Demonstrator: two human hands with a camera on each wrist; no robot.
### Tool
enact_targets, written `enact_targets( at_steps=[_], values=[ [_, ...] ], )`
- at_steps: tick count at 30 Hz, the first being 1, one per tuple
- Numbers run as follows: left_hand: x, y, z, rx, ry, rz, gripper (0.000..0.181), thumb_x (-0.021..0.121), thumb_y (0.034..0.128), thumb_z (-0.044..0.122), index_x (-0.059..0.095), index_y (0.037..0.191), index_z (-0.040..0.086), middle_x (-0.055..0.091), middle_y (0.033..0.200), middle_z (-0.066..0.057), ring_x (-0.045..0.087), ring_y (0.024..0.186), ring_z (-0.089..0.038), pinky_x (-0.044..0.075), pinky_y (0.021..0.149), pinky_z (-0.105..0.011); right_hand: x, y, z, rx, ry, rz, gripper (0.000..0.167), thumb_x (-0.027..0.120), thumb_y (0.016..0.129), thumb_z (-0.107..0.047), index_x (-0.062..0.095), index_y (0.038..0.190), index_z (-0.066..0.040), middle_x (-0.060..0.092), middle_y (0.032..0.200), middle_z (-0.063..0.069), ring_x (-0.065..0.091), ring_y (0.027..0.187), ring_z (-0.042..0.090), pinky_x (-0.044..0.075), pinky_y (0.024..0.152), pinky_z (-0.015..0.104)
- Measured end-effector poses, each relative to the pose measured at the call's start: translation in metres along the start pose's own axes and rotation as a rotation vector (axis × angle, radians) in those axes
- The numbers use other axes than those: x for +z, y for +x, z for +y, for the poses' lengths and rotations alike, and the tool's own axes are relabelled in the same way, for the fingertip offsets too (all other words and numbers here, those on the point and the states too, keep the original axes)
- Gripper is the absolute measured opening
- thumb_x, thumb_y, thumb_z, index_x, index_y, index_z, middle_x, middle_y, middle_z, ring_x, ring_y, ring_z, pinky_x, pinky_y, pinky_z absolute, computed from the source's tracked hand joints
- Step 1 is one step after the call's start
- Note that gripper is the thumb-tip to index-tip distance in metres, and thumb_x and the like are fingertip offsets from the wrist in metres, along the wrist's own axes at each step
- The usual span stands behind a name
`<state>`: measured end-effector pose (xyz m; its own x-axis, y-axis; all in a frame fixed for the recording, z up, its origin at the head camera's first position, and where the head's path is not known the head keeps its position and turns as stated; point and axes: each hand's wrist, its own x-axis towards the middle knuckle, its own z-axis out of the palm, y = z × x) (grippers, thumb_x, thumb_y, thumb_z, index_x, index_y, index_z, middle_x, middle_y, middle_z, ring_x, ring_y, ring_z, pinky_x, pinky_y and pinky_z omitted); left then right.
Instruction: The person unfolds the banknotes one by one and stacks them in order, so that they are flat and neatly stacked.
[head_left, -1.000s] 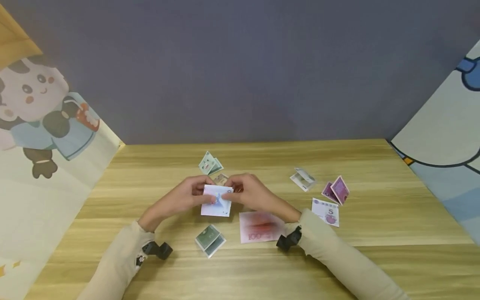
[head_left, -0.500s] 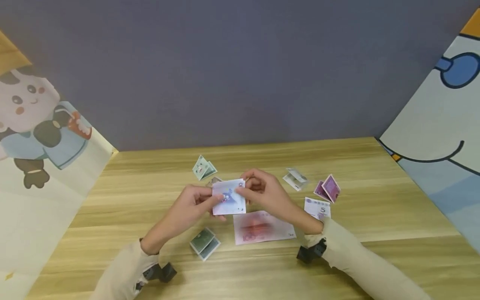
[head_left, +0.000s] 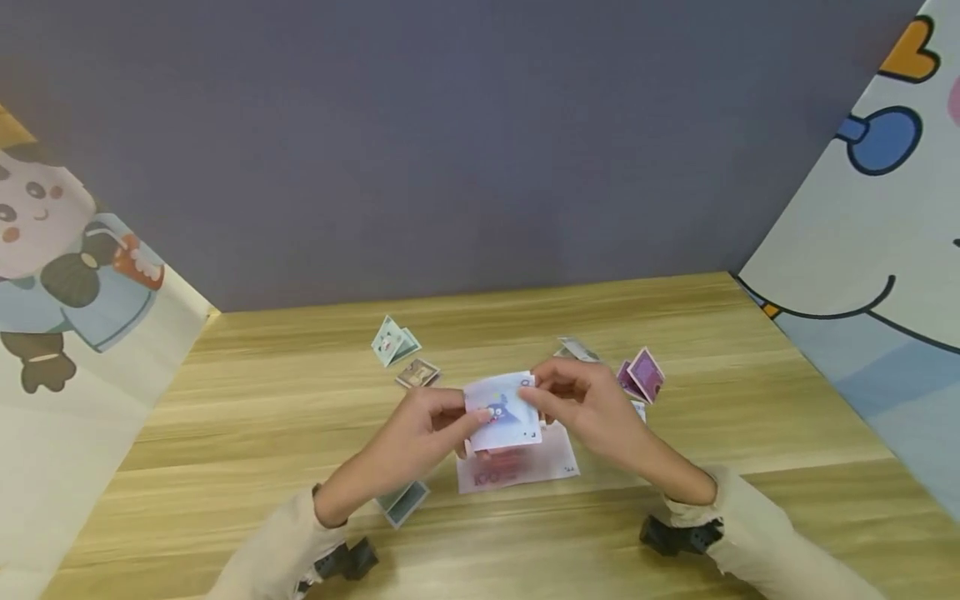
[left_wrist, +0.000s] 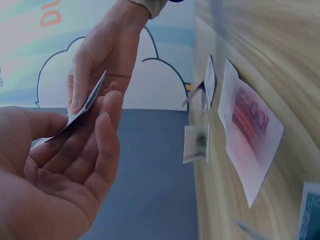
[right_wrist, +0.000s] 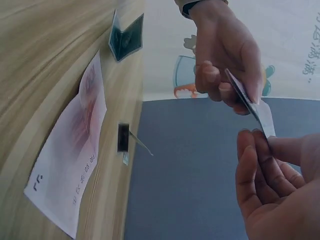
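Both hands hold a folded play banknote (head_left: 504,419), whitish with a blue cartoon figure, above the table. My left hand (head_left: 422,433) pinches its left side, thumb on the printed face. At the upper right corner, my right hand (head_left: 600,410) grips it between thumb and fingers. Seen nearly edge-on in the left wrist view, the folded note (left_wrist: 87,107) spans the two hands. Below it, a red 100 note (head_left: 555,468) lies creased on the table, partly covered by the held note. A dark green folded note (head_left: 408,505) sits by my left forearm, partly hidden.
Behind the hands on the wooden table (head_left: 262,400) are a pale green folded note (head_left: 390,342), a brown folded note (head_left: 418,372), a grey folded note (head_left: 579,347) and a purple folded note (head_left: 646,375). My right hand mostly hides another note (head_left: 639,409). A grey panel (head_left: 480,167) borders the back.
Both hands have carried the folded note rightward, over the red note. The brown note has come into fuller view, while the 5 note is now mostly covered. The head view has shifted slightly.
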<state>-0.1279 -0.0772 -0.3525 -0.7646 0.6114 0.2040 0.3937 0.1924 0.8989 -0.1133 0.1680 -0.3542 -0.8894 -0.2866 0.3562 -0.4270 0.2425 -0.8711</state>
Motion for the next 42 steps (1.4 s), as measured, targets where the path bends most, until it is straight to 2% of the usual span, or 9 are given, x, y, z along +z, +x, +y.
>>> enact_targets(
  at_steps=[4,9,13,19,22,27,31,37,42],
  values=[
    [0.001,0.003,-0.003,0.023,-0.012,-0.04,0.021,0.059,0.1016,0.019,0.072,0.094,0.005,0.069,0.08,-0.006,0.065,0.063,-0.024,0.057,0.057,-0.037,-0.002,-0.006,0.005,0.015,-0.026,-0.011,0.004,0.069,0.093,-0.006,0.07,0.096,-0.009,0.067,0.075,0.003,0.063,0.062,0.017,0.053,0.055,0.032],
    [0.001,0.007,-0.01,0.054,-0.147,-0.092,0.035,0.043,0.1079,0.017,0.07,0.094,0.0,0.07,0.08,-0.015,0.066,0.068,-0.033,0.057,0.057,-0.035,-0.002,-0.011,0.011,0.058,-0.018,-0.017,0.005,0.069,0.094,-0.009,0.073,0.096,-0.01,0.068,0.076,0.003,0.063,0.062,0.016,0.053,0.054,0.033],
    [0.005,0.009,-0.016,0.049,-0.196,-0.109,0.028,0.05,0.106,0.024,0.066,0.108,0.002,0.068,0.094,-0.013,0.065,0.079,-0.031,0.058,0.066,-0.033,0.003,-0.013,0.013,0.031,0.015,-0.042,0.007,0.068,0.094,-0.008,0.074,0.098,-0.01,0.07,0.08,0.002,0.065,0.063,0.019,0.054,0.054,0.034],
    [0.015,0.008,-0.019,-0.014,-0.239,-0.215,0.049,0.055,0.1015,0.042,0.049,0.141,0.015,0.057,0.134,-0.001,0.059,0.119,-0.017,0.05,0.099,-0.034,0.013,-0.018,0.015,-0.097,-0.089,-0.061,0.008,0.069,0.094,-0.009,0.076,0.096,-0.011,0.075,0.088,-0.003,0.069,0.066,0.019,0.058,0.061,0.03],
    [0.02,0.006,-0.018,-0.01,-0.253,-0.252,0.047,0.054,0.1031,0.038,0.048,0.145,0.017,0.057,0.138,0.0,0.059,0.122,-0.016,0.049,0.102,-0.035,0.017,-0.02,0.016,-0.199,-0.225,-0.024,0.005,0.071,0.092,-0.008,0.076,0.092,-0.01,0.075,0.084,-0.003,0.07,0.067,0.012,0.057,0.062,0.023],
    [0.024,0.004,-0.016,0.023,-0.22,-0.251,0.041,0.052,0.1052,0.026,0.049,0.145,0.014,0.06,0.137,-0.001,0.06,0.121,-0.016,0.05,0.1,-0.034,0.02,-0.02,0.016,-0.307,-0.347,0.007,0.002,0.074,0.088,-0.003,0.075,0.089,-0.004,0.075,0.081,0.004,0.07,0.07,0.008,0.055,0.064,0.015],
    [0.02,0.002,-0.013,-0.006,-0.174,-0.222,0.044,0.053,0.1047,0.028,0.048,0.146,0.014,0.059,0.138,0.002,0.06,0.12,-0.013,0.051,0.099,-0.032,0.021,-0.018,0.015,-0.342,-0.39,0.019,0.005,0.075,0.086,-0.001,0.073,0.087,-0.006,0.075,0.079,0.005,0.071,0.069,0.009,0.055,0.065,0.014],
    [0.008,0.001,-0.009,-0.012,-0.112,-0.166,0.044,0.056,0.1026,0.033,0.052,0.144,0.017,0.06,0.133,0.003,0.062,0.11,-0.015,0.053,0.095,-0.035,0.016,-0.014,0.012,-0.301,-0.418,0.043,0.007,0.076,0.085,-0.004,0.073,0.082,-0.009,0.074,0.077,-0.004,0.07,0.07,0.005,0.054,0.066,0.013],
    [-0.005,0.001,-0.007,-0.006,-0.074,-0.159,0.049,0.059,0.1014,0.032,0.048,0.146,0.016,0.06,0.131,-0.002,0.061,0.113,-0.016,0.05,0.1,-0.035,0.008,-0.011,0.008,-0.283,-0.38,0.063,0.007,0.076,0.087,-0.005,0.073,0.085,-0.011,0.069,0.072,-0.008,0.065,0.063,0.002,0.053,0.06,0.015]
  ],
)
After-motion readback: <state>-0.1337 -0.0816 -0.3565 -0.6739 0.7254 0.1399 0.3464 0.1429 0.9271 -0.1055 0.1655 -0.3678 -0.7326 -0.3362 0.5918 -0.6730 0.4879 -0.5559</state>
